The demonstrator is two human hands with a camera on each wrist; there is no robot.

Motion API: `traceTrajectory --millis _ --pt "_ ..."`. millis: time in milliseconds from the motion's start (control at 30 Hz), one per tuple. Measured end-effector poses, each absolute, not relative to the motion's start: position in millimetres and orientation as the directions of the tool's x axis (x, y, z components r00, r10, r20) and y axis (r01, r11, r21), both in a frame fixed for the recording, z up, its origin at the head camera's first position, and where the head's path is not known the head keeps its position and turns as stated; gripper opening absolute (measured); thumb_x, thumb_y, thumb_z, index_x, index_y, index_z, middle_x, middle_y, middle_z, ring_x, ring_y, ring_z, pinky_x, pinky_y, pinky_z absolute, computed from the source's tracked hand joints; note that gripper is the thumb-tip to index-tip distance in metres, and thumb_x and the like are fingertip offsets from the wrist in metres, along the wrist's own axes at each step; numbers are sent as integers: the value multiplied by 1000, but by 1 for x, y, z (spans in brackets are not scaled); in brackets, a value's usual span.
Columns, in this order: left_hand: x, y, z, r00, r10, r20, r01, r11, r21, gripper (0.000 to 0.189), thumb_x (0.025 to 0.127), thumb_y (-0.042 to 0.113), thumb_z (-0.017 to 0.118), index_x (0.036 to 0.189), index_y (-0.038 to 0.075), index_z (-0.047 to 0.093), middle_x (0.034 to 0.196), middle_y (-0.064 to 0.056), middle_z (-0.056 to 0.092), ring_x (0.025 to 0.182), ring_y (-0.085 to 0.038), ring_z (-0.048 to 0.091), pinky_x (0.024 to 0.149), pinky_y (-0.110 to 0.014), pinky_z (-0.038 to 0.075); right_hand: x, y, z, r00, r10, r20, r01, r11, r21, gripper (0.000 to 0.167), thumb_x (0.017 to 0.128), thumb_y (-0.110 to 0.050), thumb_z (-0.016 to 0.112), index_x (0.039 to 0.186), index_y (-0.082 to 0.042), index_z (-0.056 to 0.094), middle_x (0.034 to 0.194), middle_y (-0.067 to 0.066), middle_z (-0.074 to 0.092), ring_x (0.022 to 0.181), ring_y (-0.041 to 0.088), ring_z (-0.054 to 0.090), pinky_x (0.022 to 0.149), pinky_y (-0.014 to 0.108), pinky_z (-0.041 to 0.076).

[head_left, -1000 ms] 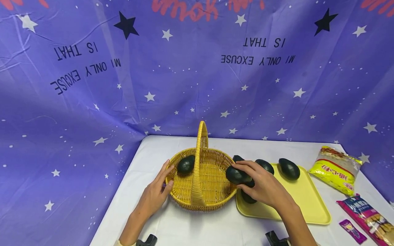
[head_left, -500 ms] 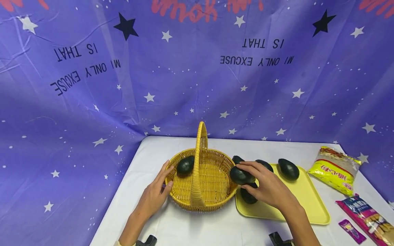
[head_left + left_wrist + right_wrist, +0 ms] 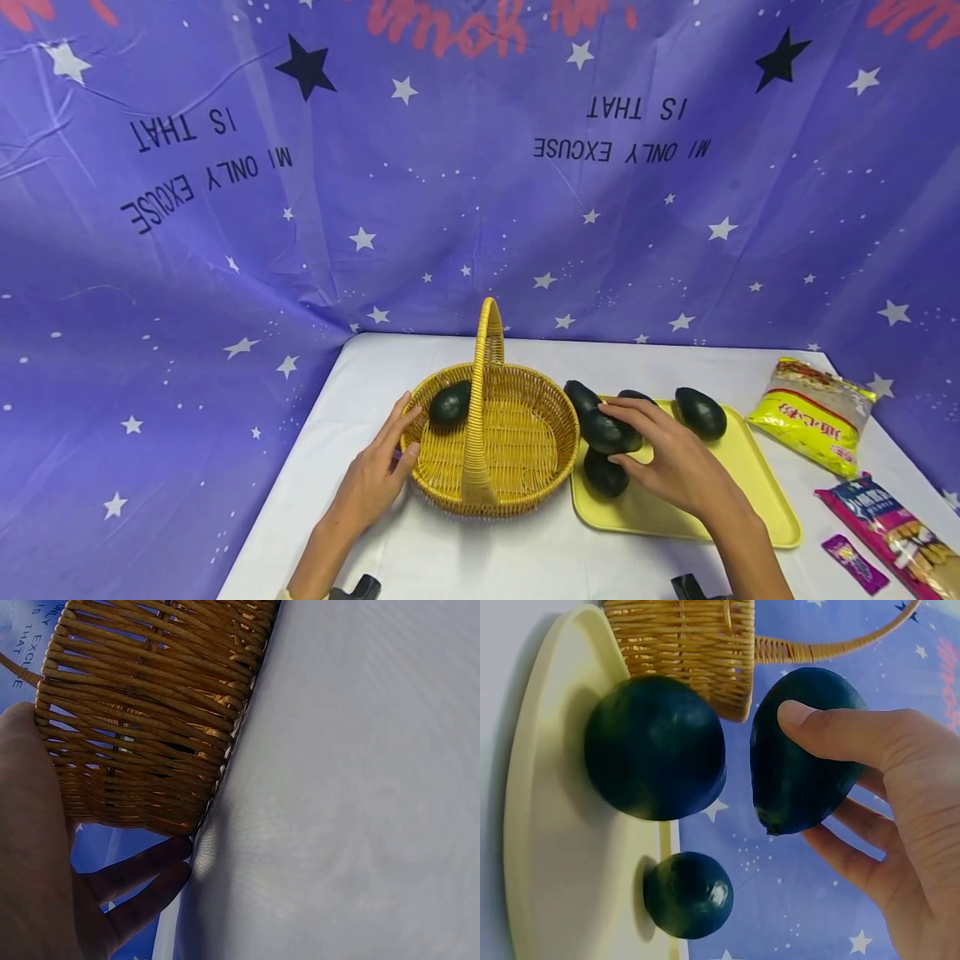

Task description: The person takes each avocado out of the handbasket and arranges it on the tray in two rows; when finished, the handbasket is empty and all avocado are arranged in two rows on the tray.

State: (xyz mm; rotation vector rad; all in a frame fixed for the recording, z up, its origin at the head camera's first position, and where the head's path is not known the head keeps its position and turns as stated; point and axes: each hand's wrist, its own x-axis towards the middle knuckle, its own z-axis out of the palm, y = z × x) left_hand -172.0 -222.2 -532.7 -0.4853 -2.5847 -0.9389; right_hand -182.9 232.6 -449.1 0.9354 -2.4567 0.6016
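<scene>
My right hand (image 3: 675,462) grips a dark green avocado (image 3: 609,432) between thumb and fingers. In the right wrist view this held avocado (image 3: 806,761) is off the tray, beside the basket. A yellow wicker basket (image 3: 525,502) with a tall handle stands to its left. One avocado (image 3: 449,406) lies in the basket's left half. My left hand (image 3: 373,483) rests its fairly straight fingers and thumb on the basket's left side. More avocados, such as a near one (image 3: 604,475) and a far one (image 3: 701,414), lie on the yellow tray (image 3: 720,500), some partly hidden.
A yellow food bag (image 3: 816,421), a pink-and-blue packet (image 3: 892,525) and a small purple sachet (image 3: 855,564) lie right of the tray. The white table (image 3: 450,558) ends at a purple star-printed cloth (image 3: 450,208) behind.
My right hand has moved to the right with the avocado, from over the basket's right rim to over the tray. The left hand and the basket have stayed in place.
</scene>
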Motion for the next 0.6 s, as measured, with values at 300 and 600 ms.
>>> traceTrajectory --millis 300,600 --pt "-173 -221 -535 -880 195 433 429 717 549 55 111 32 55 165 23 45 178 4 27 123 -36 70 91 -57 58 -182 246 -450 -676 -479 560 -683 692 -232 81 68 -9 101 143 -15 69 142 9 67 127 28 65 114 5 25" --pt "-173 -221 -534 -882 194 430 426 719 550 55 111 32 55 165 22 46 178 5 28 117 -34 72 89 -56 59 -182 260 -452 -672 -482 562 -695 672 -255 63 91 -37 88 146 -14 67 144 13 66 127 33 63 121 11 20"
